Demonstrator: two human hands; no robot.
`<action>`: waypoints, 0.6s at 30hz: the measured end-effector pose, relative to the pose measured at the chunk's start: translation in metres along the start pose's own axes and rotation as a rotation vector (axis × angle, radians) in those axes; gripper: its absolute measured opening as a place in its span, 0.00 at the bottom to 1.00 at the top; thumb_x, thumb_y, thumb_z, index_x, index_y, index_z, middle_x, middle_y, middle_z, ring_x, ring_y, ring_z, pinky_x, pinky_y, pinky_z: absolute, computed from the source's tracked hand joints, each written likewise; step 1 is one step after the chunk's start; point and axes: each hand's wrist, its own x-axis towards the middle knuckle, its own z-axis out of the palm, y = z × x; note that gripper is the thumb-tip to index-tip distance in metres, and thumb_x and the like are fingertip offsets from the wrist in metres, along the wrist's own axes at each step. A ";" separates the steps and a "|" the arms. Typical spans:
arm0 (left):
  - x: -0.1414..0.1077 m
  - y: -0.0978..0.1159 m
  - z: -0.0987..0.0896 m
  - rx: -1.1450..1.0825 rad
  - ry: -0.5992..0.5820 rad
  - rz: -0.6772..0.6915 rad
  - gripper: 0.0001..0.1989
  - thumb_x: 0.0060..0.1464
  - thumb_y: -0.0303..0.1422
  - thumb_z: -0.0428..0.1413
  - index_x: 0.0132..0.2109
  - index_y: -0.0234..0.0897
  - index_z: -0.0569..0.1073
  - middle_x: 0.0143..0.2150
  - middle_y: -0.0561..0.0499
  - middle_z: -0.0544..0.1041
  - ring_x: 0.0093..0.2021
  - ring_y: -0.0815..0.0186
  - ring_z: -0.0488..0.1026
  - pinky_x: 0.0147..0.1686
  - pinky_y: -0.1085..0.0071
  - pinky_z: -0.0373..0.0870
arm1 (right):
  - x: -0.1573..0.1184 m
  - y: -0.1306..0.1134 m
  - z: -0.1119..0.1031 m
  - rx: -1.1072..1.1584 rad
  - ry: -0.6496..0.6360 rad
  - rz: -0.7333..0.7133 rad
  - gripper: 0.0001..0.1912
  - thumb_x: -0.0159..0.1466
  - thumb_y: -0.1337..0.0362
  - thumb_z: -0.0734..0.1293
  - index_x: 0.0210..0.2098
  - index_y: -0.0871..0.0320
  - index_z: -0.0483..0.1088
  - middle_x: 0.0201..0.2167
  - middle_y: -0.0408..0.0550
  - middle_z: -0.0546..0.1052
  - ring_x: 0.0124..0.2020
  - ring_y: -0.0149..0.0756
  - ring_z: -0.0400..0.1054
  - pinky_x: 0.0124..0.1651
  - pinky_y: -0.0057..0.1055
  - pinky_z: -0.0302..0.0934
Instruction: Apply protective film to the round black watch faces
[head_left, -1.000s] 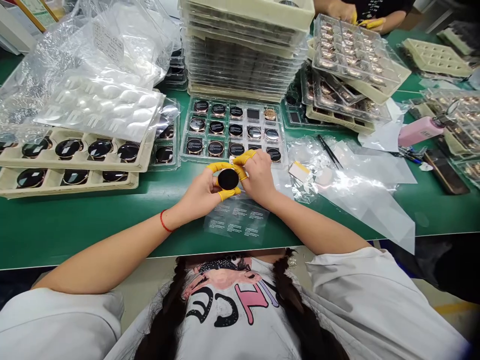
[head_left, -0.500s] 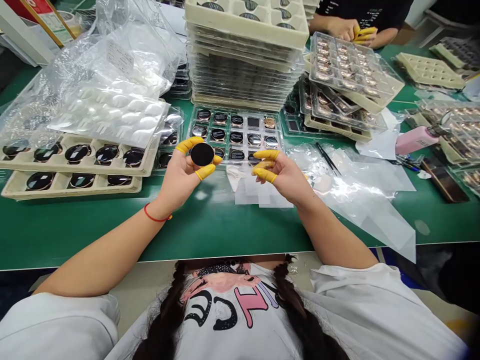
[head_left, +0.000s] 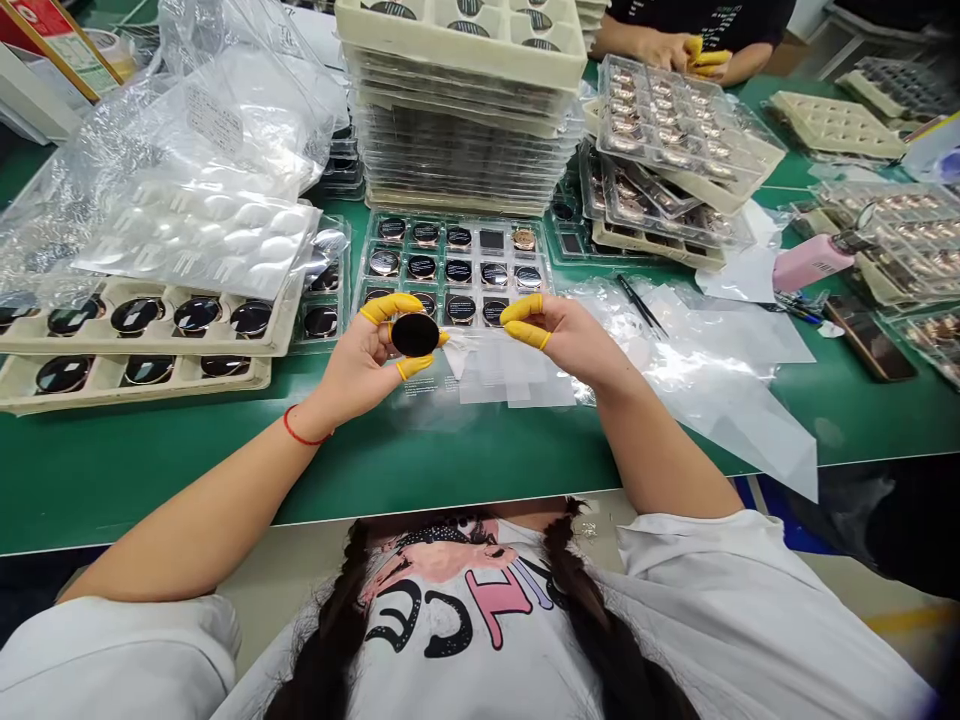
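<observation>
My left hand (head_left: 360, 350) grips a round black watch face (head_left: 415, 335) by its edge, between fingers and thumb in yellow finger cots. The disc is tilted, its dark, plain side toward me. To the right is my right hand (head_left: 559, 335), thumb and forefinger drawn together in yellow cots; what they pinch, if anything, I cannot make out. Behind both hands lies a clear tray (head_left: 551, 280) of round black watch faces, most bearing white print. One pocket there has a gold-coloured piece (head_left: 523, 239). Small faint white print (head_left: 418, 386) shows below the held disc.
A tall stack of trays (head_left: 465, 150) stands behind. Cream trays (head_left: 135, 395) under plastic sheets are at left. Thin white sheets (head_left: 517, 370), black tweezers (head_left: 641, 305), a pink bottle (head_left: 814, 268) and a phone (head_left: 870, 338) lie rightward. A co-worker's hands (head_left: 694, 55) are at the back.
My left hand has brought the disc slightly right and down. My right thumb and forefinger have drawn closer together. The whole view has shifted a little, and faint print now shows below the disc.
</observation>
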 end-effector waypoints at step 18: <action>-0.011 -0.018 0.023 -0.086 -0.147 -0.147 0.27 0.47 0.33 0.65 0.52 0.41 0.62 0.42 0.51 0.78 0.40 0.64 0.80 0.43 0.68 0.76 | -0.003 -0.019 0.071 0.282 0.063 0.044 0.14 0.51 0.55 0.74 0.24 0.58 0.71 0.40 0.47 0.76 0.44 0.36 0.69 0.56 0.42 0.60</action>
